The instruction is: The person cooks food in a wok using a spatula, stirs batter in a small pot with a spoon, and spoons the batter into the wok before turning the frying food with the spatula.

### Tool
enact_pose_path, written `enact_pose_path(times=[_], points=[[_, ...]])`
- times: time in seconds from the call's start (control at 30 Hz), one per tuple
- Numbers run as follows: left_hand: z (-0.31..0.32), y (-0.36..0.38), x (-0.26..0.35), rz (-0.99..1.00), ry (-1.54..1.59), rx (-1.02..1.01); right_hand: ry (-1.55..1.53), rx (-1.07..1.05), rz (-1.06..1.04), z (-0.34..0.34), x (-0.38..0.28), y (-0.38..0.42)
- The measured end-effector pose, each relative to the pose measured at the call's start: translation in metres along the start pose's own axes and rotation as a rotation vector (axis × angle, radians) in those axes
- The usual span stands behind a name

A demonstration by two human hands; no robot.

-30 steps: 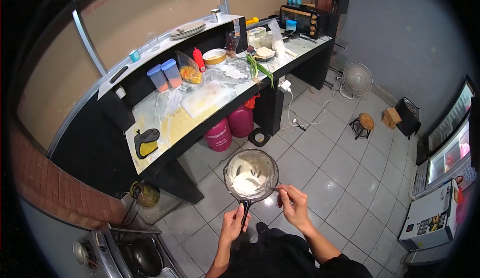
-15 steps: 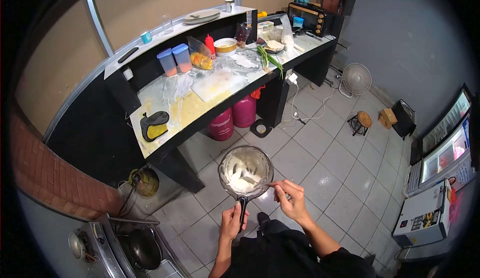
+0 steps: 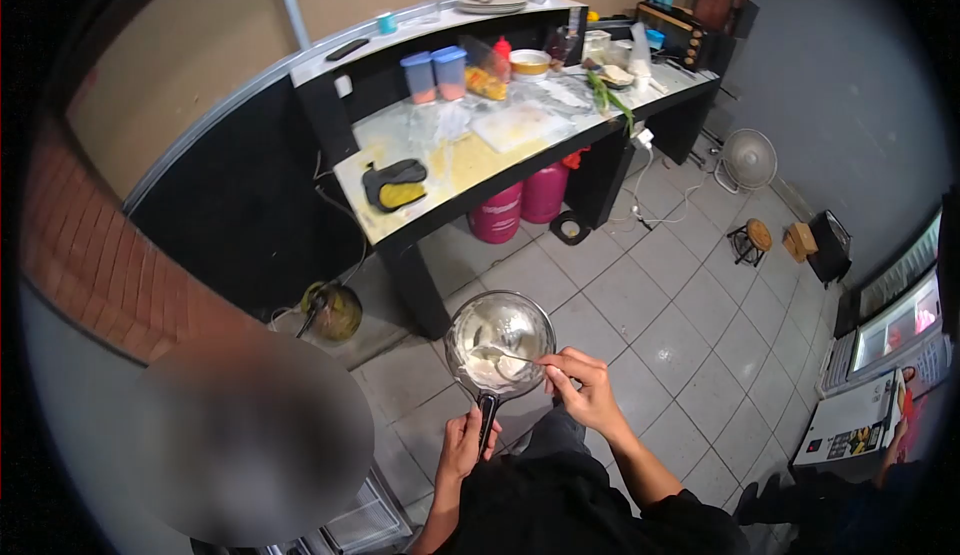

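Note:
A metal saucepan [image 3: 528, 317] with a black handle [image 3: 487, 407] is held in front of my body, above the tiled floor. My left hand [image 3: 464, 443] is wrapped around that handle from below. Inside the pan lies a whitish, pasty mixture [image 3: 497, 371], with smears up the wall. My right hand [image 3: 582, 385] pinches the thin handle of a spoon [image 3: 494, 353], whose bowl end dips into the mixture.
Ahead stands a counter [image 3: 520, 162] with a white cutting board [image 3: 522, 131], blue-lidded containers [image 3: 434, 77] and green onions [image 3: 610, 97]. Pink gas cylinders [image 3: 497, 217] sit below. A blurred round patch [image 3: 255, 440] covers the lower left. Another person's arm [image 3: 887, 460] shows at lower right.
My view has turned left, so the counter sits further right. The spoon has shifted left in the pan. A blurred patch now hides the stove, and another person has appeared at lower right.

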State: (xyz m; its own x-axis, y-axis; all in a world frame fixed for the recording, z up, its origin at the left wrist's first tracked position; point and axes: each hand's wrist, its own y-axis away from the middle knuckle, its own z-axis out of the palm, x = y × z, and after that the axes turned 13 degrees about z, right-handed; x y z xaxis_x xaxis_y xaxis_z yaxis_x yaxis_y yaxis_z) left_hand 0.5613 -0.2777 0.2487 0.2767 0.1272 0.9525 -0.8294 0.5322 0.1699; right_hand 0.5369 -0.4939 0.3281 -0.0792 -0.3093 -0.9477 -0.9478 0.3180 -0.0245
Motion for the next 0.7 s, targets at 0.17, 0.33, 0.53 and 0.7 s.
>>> enact_pose_path(times=[0.17, 0.33, 0.53, 0.7], points=[[-0.048, 0.058, 0.000, 0.013, 0.014, 0.142, -0.054, -0.098, -0.016, 0.054, -0.019, 0.024], [-0.083, 0.122, 0.006, 0.092, -0.003, 0.313, -0.112, -0.218, -0.120, 0.112, -0.041, 0.031], [-0.097, 0.215, -0.008, 0.189, 0.040, 0.698, -0.117, -0.734, -0.113, 0.202, -0.044, 0.049], [-0.084, 0.300, -0.049, 0.270, 0.108, 1.030, -0.126, -1.094, -0.207, 0.287, -0.074, 0.087]])
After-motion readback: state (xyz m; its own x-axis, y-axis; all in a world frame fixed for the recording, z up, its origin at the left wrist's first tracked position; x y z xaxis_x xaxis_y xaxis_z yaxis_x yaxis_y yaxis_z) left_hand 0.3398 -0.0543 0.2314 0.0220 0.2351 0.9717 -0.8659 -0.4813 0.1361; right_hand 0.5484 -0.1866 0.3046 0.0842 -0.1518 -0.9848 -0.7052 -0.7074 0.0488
